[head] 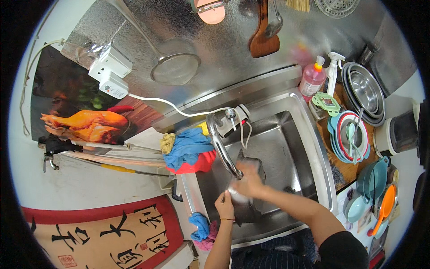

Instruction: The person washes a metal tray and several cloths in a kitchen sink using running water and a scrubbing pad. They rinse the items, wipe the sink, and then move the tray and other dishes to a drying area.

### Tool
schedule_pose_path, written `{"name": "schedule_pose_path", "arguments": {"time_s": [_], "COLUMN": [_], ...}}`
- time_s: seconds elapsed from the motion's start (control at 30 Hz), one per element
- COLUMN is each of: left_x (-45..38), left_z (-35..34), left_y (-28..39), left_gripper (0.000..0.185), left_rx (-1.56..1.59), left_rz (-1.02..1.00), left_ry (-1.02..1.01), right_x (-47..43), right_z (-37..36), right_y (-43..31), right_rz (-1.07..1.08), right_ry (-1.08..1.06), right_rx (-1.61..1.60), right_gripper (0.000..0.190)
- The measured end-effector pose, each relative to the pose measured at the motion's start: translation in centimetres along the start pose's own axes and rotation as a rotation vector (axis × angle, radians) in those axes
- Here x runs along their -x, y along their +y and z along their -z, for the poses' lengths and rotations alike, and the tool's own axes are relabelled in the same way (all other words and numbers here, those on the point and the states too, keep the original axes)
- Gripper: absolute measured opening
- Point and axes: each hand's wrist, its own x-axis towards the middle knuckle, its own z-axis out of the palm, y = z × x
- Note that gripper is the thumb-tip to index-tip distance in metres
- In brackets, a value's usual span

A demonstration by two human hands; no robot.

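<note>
My left hand is over the left part of the stainless steel sink, fingers pinched on the edge of a pale, shiny object that is blurred. My right hand is beside it, just under the spout of the curved chrome faucet. It is blurred by motion and touches or nearly touches the pale object; its grip cannot be made out. Below both hands, a dark item with pointed corners lies in the sink, partly hidden by my right hand and forearm.
Blue cloths and a red one hang left of the faucet; more cloths lie on the near left rim. At right stand a pink soap bottle, a spray bottle, steel bowls and stacked dishes. A white cord runs behind the faucet.
</note>
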Motion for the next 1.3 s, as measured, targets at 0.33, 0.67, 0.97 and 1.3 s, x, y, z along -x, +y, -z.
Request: {"name": "schedule_pose_path", "arguments": {"time_s": [0.33, 0.67, 0.97, 1.3], "left_x": [0.1, 0.5, -0.8, -1.7], "left_z": [1.6, 9.1, 10.2, 11.7], "left_y": [1.4, -0.6, -8.1, -3.6], "left_gripper": [0.026, 0.037, 0.049, 0.028], "left_rx": [0.12, 0.782, 0.808, 0.026], "left_rz": [-0.014, 0.242, 0.312, 0.317], "left_ry": [-0.04, -0.03, -0.07, -0.692], "right_x": [-4.3, -3.2, 2.0, -0.4], "right_z": [2.2, 3.5, 0.3, 4.4], "right_y": [1.1, 8.2, 16.7, 17.2], "right_rz": [-0.285, -0.874, -0.935, -0.628], "right_ry": [-0.273, -0.84, -0.598, -0.371], "right_rx": [0.182, -0.793, -0.698, -0.448], "right_gripper": [0.053, 0.081, 0.079, 0.049]}}
